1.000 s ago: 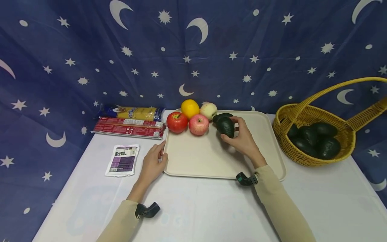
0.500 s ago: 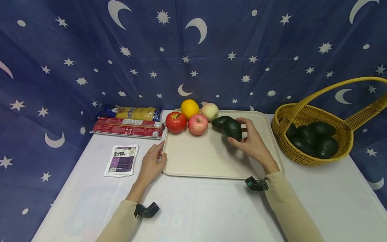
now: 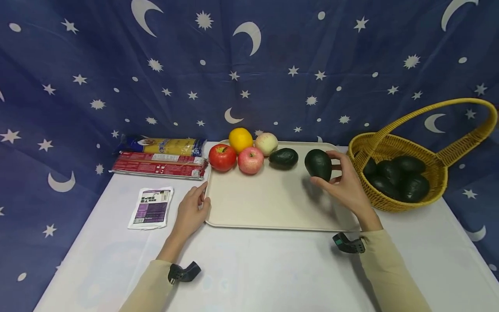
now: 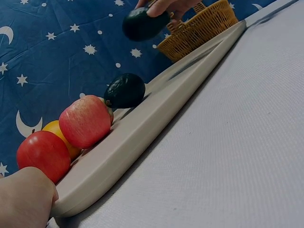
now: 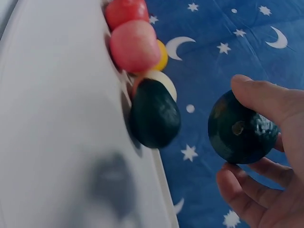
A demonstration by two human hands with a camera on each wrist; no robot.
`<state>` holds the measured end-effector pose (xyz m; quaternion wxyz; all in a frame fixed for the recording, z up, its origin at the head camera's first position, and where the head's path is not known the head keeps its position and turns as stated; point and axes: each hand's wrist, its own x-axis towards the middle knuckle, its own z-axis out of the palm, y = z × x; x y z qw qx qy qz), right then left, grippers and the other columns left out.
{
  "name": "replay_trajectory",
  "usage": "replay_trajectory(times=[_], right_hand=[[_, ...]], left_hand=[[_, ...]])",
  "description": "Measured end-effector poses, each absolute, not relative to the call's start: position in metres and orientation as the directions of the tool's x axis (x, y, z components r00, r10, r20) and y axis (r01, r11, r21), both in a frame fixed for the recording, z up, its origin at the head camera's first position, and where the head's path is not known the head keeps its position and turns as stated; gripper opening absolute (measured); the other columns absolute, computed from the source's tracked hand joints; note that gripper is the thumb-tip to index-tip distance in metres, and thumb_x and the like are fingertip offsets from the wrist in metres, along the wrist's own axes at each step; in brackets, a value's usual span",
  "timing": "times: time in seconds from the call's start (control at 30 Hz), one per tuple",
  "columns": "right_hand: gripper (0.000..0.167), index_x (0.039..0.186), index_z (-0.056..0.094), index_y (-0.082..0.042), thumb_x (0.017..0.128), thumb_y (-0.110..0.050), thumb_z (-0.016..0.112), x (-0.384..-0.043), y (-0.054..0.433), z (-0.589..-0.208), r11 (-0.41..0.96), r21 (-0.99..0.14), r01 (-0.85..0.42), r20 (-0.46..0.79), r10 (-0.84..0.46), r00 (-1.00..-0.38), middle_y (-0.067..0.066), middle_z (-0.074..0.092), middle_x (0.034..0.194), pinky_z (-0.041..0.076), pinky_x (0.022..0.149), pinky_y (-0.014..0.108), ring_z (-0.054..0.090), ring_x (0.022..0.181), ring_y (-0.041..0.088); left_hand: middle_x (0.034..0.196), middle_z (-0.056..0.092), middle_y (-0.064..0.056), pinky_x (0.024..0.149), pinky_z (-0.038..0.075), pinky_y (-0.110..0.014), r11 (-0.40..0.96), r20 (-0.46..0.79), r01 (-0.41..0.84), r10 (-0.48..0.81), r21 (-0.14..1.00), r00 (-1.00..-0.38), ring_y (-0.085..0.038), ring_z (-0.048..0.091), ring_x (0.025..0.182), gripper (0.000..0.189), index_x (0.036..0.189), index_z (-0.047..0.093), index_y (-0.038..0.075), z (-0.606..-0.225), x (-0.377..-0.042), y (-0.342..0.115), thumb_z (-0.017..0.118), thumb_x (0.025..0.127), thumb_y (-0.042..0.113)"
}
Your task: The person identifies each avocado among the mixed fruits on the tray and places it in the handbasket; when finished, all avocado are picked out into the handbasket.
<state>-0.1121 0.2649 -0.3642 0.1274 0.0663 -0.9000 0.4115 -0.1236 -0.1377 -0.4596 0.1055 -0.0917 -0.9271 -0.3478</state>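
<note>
My right hand point(image 3: 348, 185) grips a dark green avocado point(image 3: 318, 165) between thumb and fingers, held above the right part of the beige tray point(image 3: 269, 203). The right wrist view shows that avocado point(image 5: 241, 127) end-on, apart from the tray. On the tray lies a second avocado point(image 3: 283, 158), beside a pink apple point(image 3: 251, 160) and a pale round fruit point(image 3: 267, 144). A red apple-like fruit point(image 3: 222, 157) and an orange point(image 3: 240, 140) are at the tray's far left corner. My left hand point(image 3: 191, 212) rests at the tray's left edge, its fingers touching the rim.
A yellow wicker basket point(image 3: 405, 206) with a tall handle stands right of the tray, holding several avocados point(image 3: 414, 188). Left of the tray lie a yellow pasta packet point(image 3: 167, 146), a red packet point(image 3: 160, 164) and a white-purple pouch point(image 3: 151, 208). A patterned curtain point(image 3: 273, 65) hangs behind.
My right hand has carried the avocado rightward, away from the avocado lying by the apples and toward the basket. My left hand keeps its place at the tray edge. The head view has shifted slightly.
</note>
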Motion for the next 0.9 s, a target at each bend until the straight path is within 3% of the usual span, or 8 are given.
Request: replay_trajectory(times=[0.27,0.57,0.77,0.9], right_hand=[[0.080,0.142,0.034,-0.013,0.075,-0.016,0.078,-0.101,0.284,-0.357,0.705,-0.670,-0.232,0.329,0.002,-0.944,0.010,0.042,0.136,0.042,0.066,0.019,0.047,0.093,0.012],[0.080,0.144,0.033,-0.019,0.076,-0.012,0.075,-0.089,0.306,-0.361,0.727,-0.659,-0.192,0.334,0.055,-0.941,0.009,0.043,0.136,0.039,0.071,0.009,0.046,0.105,0.014],[0.080,0.144,0.032,-0.019,0.076,-0.010,0.074,-0.080,0.321,-0.365,0.742,-0.650,-0.164,0.344,0.094,-0.934,0.012,0.045,0.132,0.035,0.076,0.004,0.041,0.102,-0.004],[0.080,0.144,0.032,-0.018,0.076,-0.009,0.073,-0.075,0.329,-0.365,0.749,-0.645,-0.150,0.339,0.105,-0.935,0.012,0.044,0.134,0.034,0.077,0.002,0.039,0.102,-0.008]], left_hand=[[0.078,0.047,-0.003,0.061,0.032,-0.027,0.734,0.274,0.259,0.104,0.628,-0.956,-0.014,0.041,0.070,0.048,0.134,0.052,0.003,-0.462,-0.124,-0.140,0.056,0.086,0.012],[0.077,0.047,-0.002,0.060,0.032,-0.026,0.724,0.310,0.288,0.108,0.626,-0.945,-0.013,0.041,0.069,0.048,0.132,0.053,0.002,-0.463,-0.125,-0.139,0.057,0.086,0.010],[0.077,0.047,-0.001,0.059,0.032,-0.025,0.724,0.310,0.292,0.113,0.626,-0.944,-0.011,0.040,0.068,0.048,0.133,0.052,0.001,-0.463,-0.125,-0.139,0.057,0.086,0.011],[0.077,0.047,-0.001,0.060,0.032,-0.025,0.723,0.307,0.290,0.112,0.627,-0.945,-0.012,0.040,0.068,0.048,0.133,0.052,0.001,-0.463,-0.124,-0.140,0.057,0.086,0.011]])
